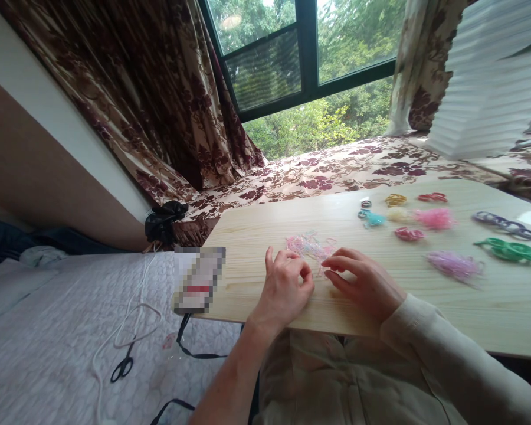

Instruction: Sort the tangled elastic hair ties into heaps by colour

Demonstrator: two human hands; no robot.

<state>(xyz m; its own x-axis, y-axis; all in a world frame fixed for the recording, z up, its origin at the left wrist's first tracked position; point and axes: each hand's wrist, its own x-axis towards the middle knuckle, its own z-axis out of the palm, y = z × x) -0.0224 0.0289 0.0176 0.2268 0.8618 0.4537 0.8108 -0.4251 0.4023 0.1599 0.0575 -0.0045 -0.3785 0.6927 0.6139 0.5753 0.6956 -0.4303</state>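
The left hand (289, 284) bends its fingers into a ring, tips together. The right hand (358, 282) reaches left, finger and thumb a little apart, by the mixed bands (310, 244) on the table (252, 236).

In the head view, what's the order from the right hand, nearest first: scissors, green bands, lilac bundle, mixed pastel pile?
1. Mixed pastel pile, by the right hand, toward its left
2. Lilac bundle, right
3. Green bands, farther right
4. Scissors, far left
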